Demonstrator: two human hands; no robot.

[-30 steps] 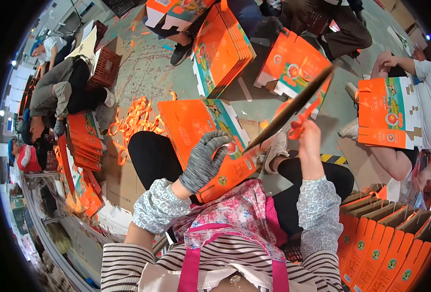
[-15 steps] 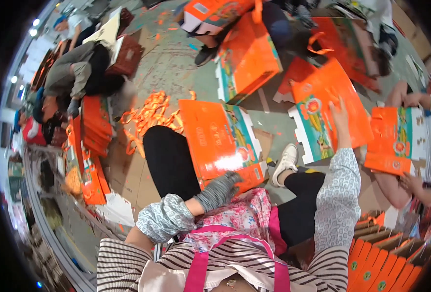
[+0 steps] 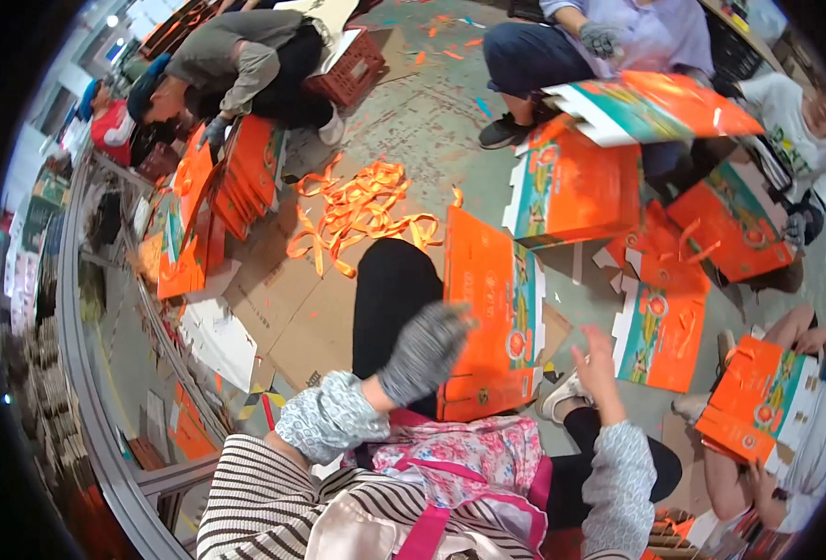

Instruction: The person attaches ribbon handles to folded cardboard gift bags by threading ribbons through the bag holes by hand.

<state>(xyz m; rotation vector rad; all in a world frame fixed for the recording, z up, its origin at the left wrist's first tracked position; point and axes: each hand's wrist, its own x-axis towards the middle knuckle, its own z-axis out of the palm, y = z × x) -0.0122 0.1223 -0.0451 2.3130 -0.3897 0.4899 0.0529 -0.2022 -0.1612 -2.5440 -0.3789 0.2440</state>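
1. Orange flat carton point(image 3: 487, 327) lies across our lap, leaning on the left knee.
2. Our gloved left hand point(image 3: 424, 350) presses spread on its left edge; keep that hold firm.
3. Our bare right hand point(image 3: 599, 364) hovers open beside it, blurred, apparently holding nothing.
4. We should grip both sides evenly before folding.

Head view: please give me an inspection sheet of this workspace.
Surface: grey floor with brown cardboard sheets.
Job's things: flat orange carton across the lap; another flat carton lies beside.
Clutter: pile of orange strips; stacked flat cartons.
Grips: gloved left hand on the carton's edge; bare right hand open, holding nothing.
Cables: nothing seen.
Surroundings: several other people fold cartons; red crate.
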